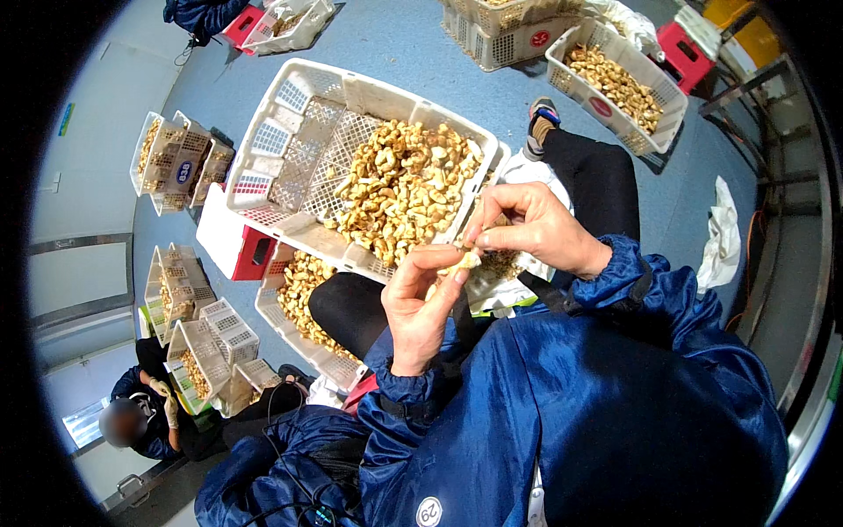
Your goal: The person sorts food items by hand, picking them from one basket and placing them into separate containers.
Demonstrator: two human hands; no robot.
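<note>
My left hand (418, 309) is closed on a small pale yellow mushroom (469, 261), pinched between thumb and fingertips. Just above it, my right hand (543, 235) has thumb and forefinger pressed together close to the mushroom's upper end. Whatever sits in that right pinch is too small and covered to make out. Beyond both hands, a large white plastic crate (292, 167) stands tilted, with a heap of yellow-brown mushrooms (406, 183) gathered on its right side. Small brownish pieces (499, 263) lie under my hands, partly hidden by them.
Another mushroom-filled crate (327, 353) stands beside my left knee, near a red-and-white box (253, 255). More crates stand at the far right (654, 140) and left (180, 162). A gloved co-worker (158, 413) sits lower left. White plastic (722, 237) lies on the blue floor.
</note>
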